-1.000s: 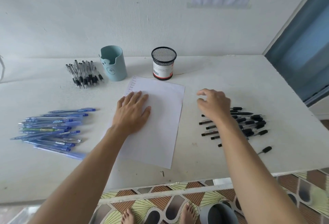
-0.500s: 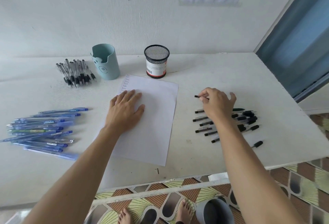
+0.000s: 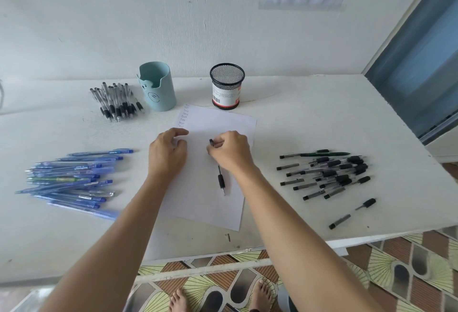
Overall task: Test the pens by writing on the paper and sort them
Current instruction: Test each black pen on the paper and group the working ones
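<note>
Here, paper [image 3: 205, 208] lies on a white table [image 3: 309, 123] against a pale wall [image 3: 148, 26].

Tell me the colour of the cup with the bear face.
The bear-face cup is pale teal, clearest in the head view.

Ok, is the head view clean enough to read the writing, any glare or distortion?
Head view: soft even light, no glare on the paper; the handwritten lines are too small to read; the pen in the right hand casts a faint shadow; the wide angle warps the table edges.
</note>
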### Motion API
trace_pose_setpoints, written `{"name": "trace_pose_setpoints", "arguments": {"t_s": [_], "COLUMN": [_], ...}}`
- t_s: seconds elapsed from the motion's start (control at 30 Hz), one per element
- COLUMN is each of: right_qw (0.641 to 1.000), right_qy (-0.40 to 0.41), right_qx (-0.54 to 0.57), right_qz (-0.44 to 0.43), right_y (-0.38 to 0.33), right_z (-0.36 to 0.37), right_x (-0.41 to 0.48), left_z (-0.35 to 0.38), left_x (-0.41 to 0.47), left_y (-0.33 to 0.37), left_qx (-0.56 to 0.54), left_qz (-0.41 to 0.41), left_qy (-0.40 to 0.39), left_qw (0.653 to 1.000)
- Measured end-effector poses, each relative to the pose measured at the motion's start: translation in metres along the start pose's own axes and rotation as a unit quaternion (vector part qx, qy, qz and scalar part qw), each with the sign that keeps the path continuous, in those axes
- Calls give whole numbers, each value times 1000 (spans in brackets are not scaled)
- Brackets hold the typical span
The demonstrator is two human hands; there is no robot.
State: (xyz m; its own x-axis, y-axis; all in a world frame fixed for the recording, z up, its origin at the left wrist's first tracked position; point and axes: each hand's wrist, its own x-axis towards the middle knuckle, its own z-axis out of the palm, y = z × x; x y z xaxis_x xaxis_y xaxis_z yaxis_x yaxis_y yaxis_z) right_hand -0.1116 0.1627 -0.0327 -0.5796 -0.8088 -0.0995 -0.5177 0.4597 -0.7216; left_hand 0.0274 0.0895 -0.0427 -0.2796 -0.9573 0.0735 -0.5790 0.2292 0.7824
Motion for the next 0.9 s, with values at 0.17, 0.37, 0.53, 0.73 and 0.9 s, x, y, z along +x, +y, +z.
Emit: {"name": "trace_pose_setpoints", "arguments": {"t_s": [0.17,0.37,0.53,0.73,0.9], "right_qw": [999,971,961,962,961], "right_qy": [38,50,-14,10,23], "right_qx": [-2,-220,-269,-263,-265], "right_qz": [-5,-83,-64,-67,-71], "right_y": [10,45,55,56,55], "right_z": [-3,-14,-13,-12,-10], "right_x": [-5,1,-1,-1,-2], "left_z": [2,18,23,26,15], "left_x": [-4,9,14,10,4], "left_y": [1,3,25,27,29], "left_qx": [23,201,267,174,-199], "left_qz": [85,67,15,-29,-82], "left_qy": [-51,-143,-187,-131,13], "left_qw": [995,967,945,976,976]}}
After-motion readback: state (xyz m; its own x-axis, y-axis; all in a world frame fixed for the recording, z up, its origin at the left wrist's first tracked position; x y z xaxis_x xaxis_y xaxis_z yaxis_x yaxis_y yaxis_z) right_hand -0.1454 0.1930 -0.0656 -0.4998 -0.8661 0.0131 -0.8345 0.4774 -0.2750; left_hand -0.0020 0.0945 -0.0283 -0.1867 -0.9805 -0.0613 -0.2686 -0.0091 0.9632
